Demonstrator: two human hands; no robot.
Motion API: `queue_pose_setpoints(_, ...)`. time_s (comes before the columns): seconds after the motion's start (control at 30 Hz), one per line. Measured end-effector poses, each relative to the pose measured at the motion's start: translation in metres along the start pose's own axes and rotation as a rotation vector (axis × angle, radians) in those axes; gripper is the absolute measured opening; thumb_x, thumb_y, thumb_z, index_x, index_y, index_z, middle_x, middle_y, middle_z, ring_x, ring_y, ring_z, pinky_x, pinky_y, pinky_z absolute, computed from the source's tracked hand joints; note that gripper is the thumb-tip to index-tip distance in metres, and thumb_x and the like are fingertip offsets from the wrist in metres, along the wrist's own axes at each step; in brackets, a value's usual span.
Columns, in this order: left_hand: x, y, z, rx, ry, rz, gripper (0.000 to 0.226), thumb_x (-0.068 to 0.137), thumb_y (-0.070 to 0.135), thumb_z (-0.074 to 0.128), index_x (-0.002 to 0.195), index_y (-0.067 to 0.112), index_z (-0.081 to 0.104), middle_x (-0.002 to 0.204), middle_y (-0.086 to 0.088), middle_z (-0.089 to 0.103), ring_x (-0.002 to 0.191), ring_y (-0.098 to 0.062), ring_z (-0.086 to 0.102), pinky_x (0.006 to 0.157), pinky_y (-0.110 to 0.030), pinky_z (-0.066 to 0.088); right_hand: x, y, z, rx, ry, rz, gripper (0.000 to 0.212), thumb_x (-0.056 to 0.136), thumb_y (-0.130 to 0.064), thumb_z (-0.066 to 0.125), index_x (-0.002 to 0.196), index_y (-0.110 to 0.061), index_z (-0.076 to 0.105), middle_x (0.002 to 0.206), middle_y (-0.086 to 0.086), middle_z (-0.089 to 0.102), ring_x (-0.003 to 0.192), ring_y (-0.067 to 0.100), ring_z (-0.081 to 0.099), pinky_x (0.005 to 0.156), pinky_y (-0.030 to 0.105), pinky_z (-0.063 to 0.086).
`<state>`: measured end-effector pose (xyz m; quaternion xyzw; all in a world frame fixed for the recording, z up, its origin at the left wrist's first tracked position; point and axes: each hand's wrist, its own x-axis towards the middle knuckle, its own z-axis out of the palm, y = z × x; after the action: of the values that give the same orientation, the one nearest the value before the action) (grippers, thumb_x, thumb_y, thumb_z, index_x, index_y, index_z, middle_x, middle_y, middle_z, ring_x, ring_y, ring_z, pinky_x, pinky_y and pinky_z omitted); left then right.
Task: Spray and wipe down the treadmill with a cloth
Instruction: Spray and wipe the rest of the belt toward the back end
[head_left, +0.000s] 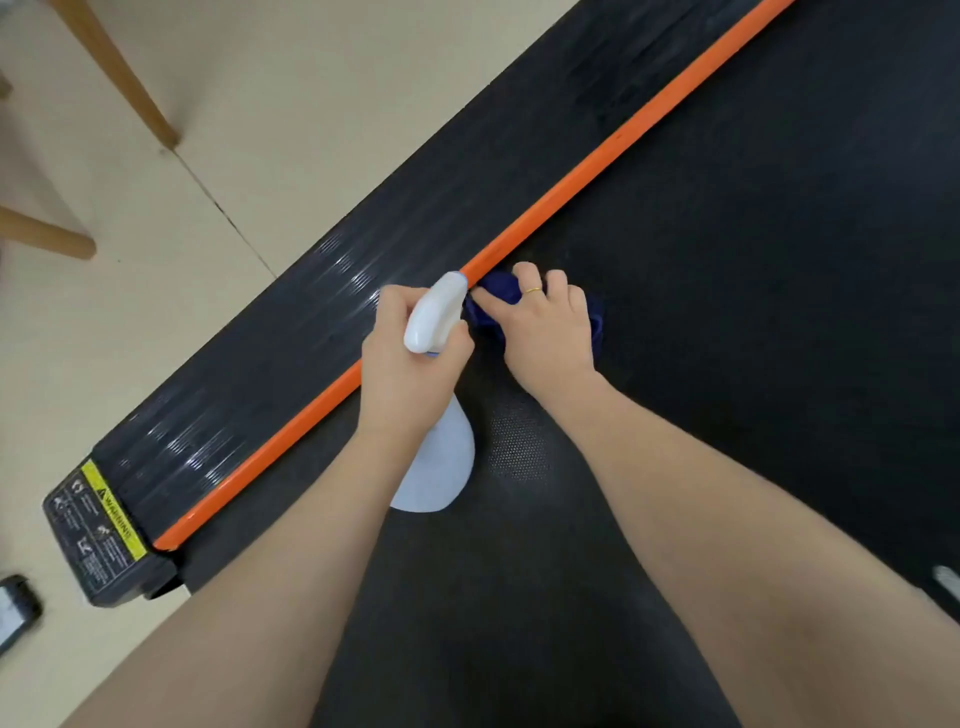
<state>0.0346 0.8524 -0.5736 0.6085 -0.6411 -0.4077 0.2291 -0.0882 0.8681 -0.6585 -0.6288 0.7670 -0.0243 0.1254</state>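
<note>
Head view: left hand (410, 358) closed around a white spray bottle (434, 317) above the treadmill (727, 260) belt, right hand (545, 332) pressing a bunched blue cloth (498, 293) flat against the orange side strip (597, 156).

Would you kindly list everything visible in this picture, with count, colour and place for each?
Treadmill belt: one, black, fills the right and centre.
Side rail: one, dark grey, ribbed, left of the belt.
Stripe: one, orange, between rail and belt.
Warning label: one, yellow and black, on the rail's near end.
Spray bottle: one, white head, pale blue body, over the belt's left edge.
Cloth: one, dark blue, on the belt against the stripe.
Wooden legs: two, light brown, top left on the floor.
Floor: cream, left side.
Dark object: one, bottom left, too blurred to name.
Ring: one, gold, on a right finger.
Left hand: grips the bottle.
Right hand: presses the cloth.
</note>
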Motion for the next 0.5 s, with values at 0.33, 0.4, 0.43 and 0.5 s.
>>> queue_pose_setpoints(0.33,0.018,-0.008,-0.019,-0.131,-0.113,0.055,0.020,0.083,0.007,0.060,0.091,0.016,0.043,0.076,0.017,0.048,0.068,0.012,0.050,0.058,-0.006,0.040,0.008,0.029,-0.006,-0.115,-0.051,0.013,0.060,0.093,-0.022,0.043,0.145,-0.044,0.021,0.141,0.011,0.030,0.112,0.034,0.036,0.088,0.041,0.032)
queue_pose_setpoints(0.4,0.030,-0.002,-0.026,-0.139,-0.175,0.141,0.022,0.084,0.008,0.060,0.096,0.015,0.043,0.080,0.015,0.052,0.073,0.008,0.053,0.061,-0.009,0.044,0.022,0.038,-0.011,-0.059,0.007,0.372,0.060,0.091,-0.020,0.045,0.144,-0.041,0.026,0.141,0.013,0.029,0.113,0.035,0.036,0.089,0.042,0.032)
queue_pose_setpoints(0.43,0.036,0.000,-0.029,-0.133,-0.216,0.185,0.023,0.084,0.007,0.061,0.097,0.015,0.043,0.084,0.013,0.055,0.076,0.004,0.055,0.063,-0.012,0.045,0.024,0.032,-0.012,-0.055,0.016,0.463,0.060,0.091,-0.019,0.045,0.144,-0.040,0.026,0.142,0.014,0.028,0.113,0.035,0.035,0.089,0.041,0.031)
queue_pose_setpoints(0.5,0.048,0.002,-0.031,-0.120,-0.279,0.242,0.026,0.083,0.007,0.061,0.099,0.016,0.043,0.092,0.008,0.059,0.083,-0.001,0.057,0.067,-0.015,0.046,0.015,0.007,-0.005,-0.061,-0.005,0.424,0.060,0.090,-0.019,0.046,0.144,-0.038,0.026,0.140,0.014,0.029,0.111,0.035,0.036,0.087,0.041,0.032)
